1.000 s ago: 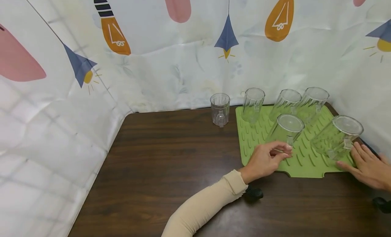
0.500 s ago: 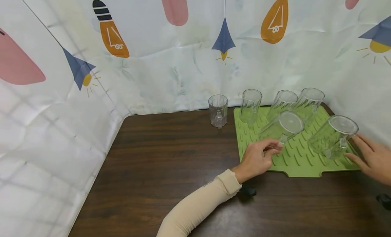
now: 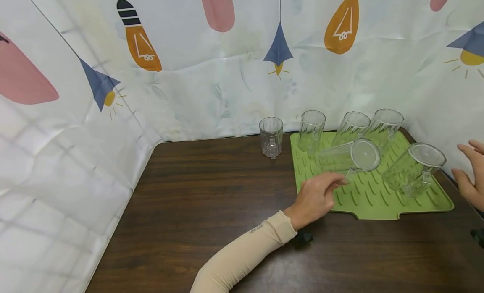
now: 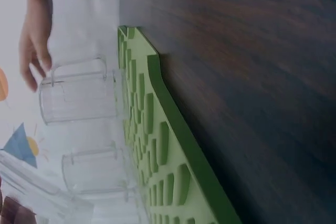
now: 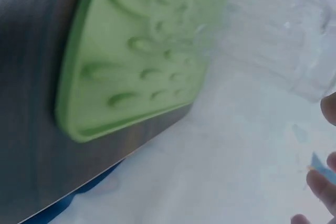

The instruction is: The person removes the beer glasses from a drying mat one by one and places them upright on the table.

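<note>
My left hand pinches the handle of a clear glass mug. That mug leans far over, its round base turned up to the right, above the green drying mat. A bit of the left hand's fingers shows at the lower left corner of the left wrist view. Off the mat's right side, my right hand is raised in the air with spread fingers and holds nothing. Nearest to it is an upside-down glass mug on the mat's right part, also a blurred mug in the right wrist view.
Three more glass mugs stand along the mat's back edge, the left one apart from the other two. Another mug stands on the brown wooden table left of the mat. A patterned curtain hangs behind.
The left hand has tipped its mug from nearly upright to lying almost sideways. My right hand has left the mat's right front corner, rising and moving right, away from the front right mug.
</note>
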